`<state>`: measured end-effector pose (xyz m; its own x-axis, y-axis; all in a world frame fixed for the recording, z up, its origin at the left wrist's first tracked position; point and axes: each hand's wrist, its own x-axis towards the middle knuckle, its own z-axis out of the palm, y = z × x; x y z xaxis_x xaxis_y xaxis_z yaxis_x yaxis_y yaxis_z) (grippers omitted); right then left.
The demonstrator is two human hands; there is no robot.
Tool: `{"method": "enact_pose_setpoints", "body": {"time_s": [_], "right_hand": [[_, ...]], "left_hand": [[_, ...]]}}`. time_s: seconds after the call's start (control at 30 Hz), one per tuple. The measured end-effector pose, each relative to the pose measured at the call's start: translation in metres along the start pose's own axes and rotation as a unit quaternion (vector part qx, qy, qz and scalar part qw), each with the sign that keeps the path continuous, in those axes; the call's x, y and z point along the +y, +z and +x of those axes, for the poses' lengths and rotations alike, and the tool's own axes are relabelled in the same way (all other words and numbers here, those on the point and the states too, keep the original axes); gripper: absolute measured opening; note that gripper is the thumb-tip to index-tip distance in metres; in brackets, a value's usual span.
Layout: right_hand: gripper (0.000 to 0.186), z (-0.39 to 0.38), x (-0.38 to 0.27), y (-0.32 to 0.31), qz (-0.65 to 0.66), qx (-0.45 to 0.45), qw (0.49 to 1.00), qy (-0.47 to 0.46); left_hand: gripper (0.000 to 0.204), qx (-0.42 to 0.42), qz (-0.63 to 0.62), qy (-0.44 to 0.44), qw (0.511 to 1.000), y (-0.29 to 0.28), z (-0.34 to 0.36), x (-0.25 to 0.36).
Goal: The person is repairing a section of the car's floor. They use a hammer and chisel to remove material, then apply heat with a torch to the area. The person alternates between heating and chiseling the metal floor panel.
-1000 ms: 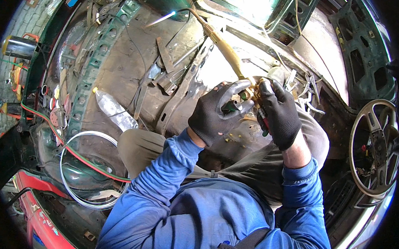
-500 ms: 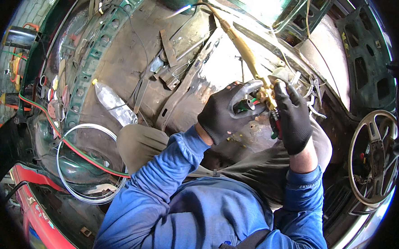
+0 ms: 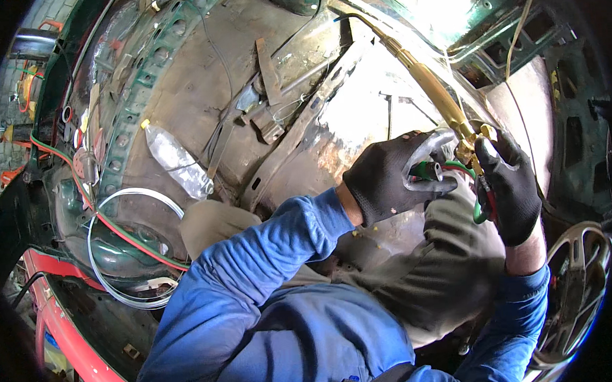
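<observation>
In black gloves, both my hands are at the valve end of a brass gas torch [image 3: 430, 86]. My right hand [image 3: 512, 187] is closed round the torch's rear end, thumb by the brass valve fittings [image 3: 467, 148]. The long torch points up and left, away from me; its thin bent tip [image 3: 356, 17] shows no flame. My left hand [image 3: 392, 179] is curled round a small dark green cylinder [image 3: 426, 171], its upper fingers near the valves. Red and green hose [image 3: 478, 209] shows beside my right palm. My hands partly hide the valves.
I sit inside a stripped car body. A clear plastic bottle [image 3: 178, 159] lies on the metal floor, near a coil of white tubing [image 3: 91, 251] and the red-green twin hose [image 3: 125, 235]. Metal strips [image 3: 268, 72] lie further off. A steering wheel [image 3: 577, 280] stands at right.
Both hands and the torch have moved right in view and slightly down. The bright flame at the torch tip has gone out. More of the green hose shows between my hands.
</observation>
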<state>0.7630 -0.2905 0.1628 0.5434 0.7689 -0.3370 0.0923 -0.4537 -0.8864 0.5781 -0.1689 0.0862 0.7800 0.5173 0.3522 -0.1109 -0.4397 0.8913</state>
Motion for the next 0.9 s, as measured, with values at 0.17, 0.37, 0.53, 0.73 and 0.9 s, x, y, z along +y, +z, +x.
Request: {"method": "enact_pose_setpoints", "body": {"time_s": [0.17, 0.37, 0.53, 0.73, 0.9], "right_hand": [[0.052, 0.051, 0.035, -0.019, 0.004, -0.017, 1.0, 0.011], [0.057, 0.104, 0.118, -0.026, 0.082, -0.016, 0.996, 0.026], [0.054, 0.128, 0.151, -0.042, 0.029, -0.033, 0.998, 0.048], [0.058, 0.123, 0.173, -0.06, -0.027, 0.016, 0.999, 0.008], [0.065, 0.11, 0.187, -0.069, -0.072, 0.003, 0.997, 0.023]], "left_hand": [[0.065, -0.044, 0.04, -0.096, 0.994, -0.013, 0.006, -0.08], [0.068, -0.022, 0.22, -0.372, 0.902, -0.155, -0.017, -0.236], [0.063, 0.015, 0.403, -0.379, 0.833, -0.326, -0.039, -0.356], [0.072, -0.01, 0.634, -0.322, 0.703, -0.318, -0.026, -0.39], [0.07, -0.196, 0.569, -0.248, 0.759, -0.162, -0.008, -0.326]]}}
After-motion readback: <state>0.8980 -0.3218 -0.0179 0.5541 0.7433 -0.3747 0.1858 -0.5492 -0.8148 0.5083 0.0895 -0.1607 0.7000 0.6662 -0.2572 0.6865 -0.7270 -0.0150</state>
